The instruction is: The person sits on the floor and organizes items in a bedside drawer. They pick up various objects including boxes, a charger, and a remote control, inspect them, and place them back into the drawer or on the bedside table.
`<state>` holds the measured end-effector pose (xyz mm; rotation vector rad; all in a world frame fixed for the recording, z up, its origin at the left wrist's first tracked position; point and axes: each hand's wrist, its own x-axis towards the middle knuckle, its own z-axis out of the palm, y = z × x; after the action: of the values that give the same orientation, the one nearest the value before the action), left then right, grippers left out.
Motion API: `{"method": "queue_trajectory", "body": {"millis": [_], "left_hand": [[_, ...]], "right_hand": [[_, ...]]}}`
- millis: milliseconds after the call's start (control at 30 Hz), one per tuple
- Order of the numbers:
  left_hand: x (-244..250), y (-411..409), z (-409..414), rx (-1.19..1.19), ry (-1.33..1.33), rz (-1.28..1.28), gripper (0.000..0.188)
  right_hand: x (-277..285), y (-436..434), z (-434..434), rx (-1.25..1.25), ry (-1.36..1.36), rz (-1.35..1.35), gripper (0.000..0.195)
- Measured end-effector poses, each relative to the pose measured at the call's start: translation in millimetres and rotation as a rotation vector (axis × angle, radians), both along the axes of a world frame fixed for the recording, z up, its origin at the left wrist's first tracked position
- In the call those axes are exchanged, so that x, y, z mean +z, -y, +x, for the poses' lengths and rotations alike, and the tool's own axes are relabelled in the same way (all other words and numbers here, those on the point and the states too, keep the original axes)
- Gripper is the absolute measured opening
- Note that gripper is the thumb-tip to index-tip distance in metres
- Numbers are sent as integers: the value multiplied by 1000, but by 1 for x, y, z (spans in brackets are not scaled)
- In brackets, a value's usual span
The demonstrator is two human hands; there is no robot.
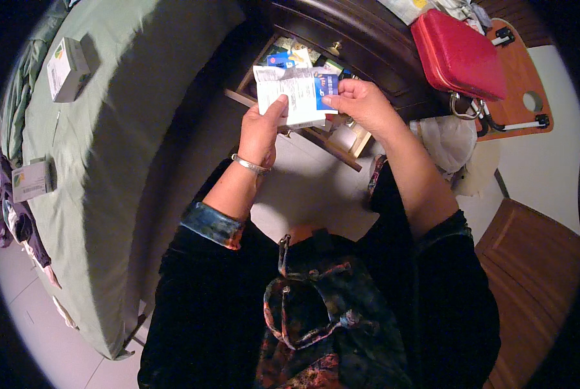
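Observation:
A white printed packet with a blue end (pixel 297 99) is held up in front of me over an open drawer. My left hand (pixel 260 129), with a silver bangle at the wrist, grips its lower left part, thumb on the front. At the other end, my right hand (pixel 365 102) pinches the blue section between thumb and fingers. A barcode shows along the packet's bottom edge. Below it, the wooden drawer (pixel 337 151) is pulled out of a dark cabinet (pixel 314 29). Another blue and white pack (pixel 282 59) lies in the drawer, among items partly hidden by the packet.
On the left is a bed with a green sheet (pixel 119 87). Two small cartons (pixel 67 73) and a thin stick-like item (pixel 56 127) lie on it. A red zip case (pixel 452 53), a folding table (pixel 518 109) and a translucent plastic bag (pixel 440 141) are at right.

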<state>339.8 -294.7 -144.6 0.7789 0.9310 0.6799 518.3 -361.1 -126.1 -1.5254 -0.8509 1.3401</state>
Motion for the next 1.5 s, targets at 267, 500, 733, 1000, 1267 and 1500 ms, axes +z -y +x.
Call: {"method": "queue_trajectory", "body": {"millis": [267,500,733,1000,1267,1500], "left_hand": [[0,6,-3,-255,10,-198,18],[1,0,-4,-298,-4,-176,23],[-5,-8,-6,-292,3,-1,21],[-8,-8,-6,-232,-1,19,17],[-14,-8,-5,-169,34,31,13],[-15,-8,-4,-177,40,39,13]], "right_hand": [[-11,-5,1,-189,90,92,27],[5,-1,2,-161,282,89,28],[17,2,9,-5,307,60,22],[18,3,11,-25,165,56,19],[6,2,12,-11,108,63,26],[10,4,11,-19,39,48,24]]}}
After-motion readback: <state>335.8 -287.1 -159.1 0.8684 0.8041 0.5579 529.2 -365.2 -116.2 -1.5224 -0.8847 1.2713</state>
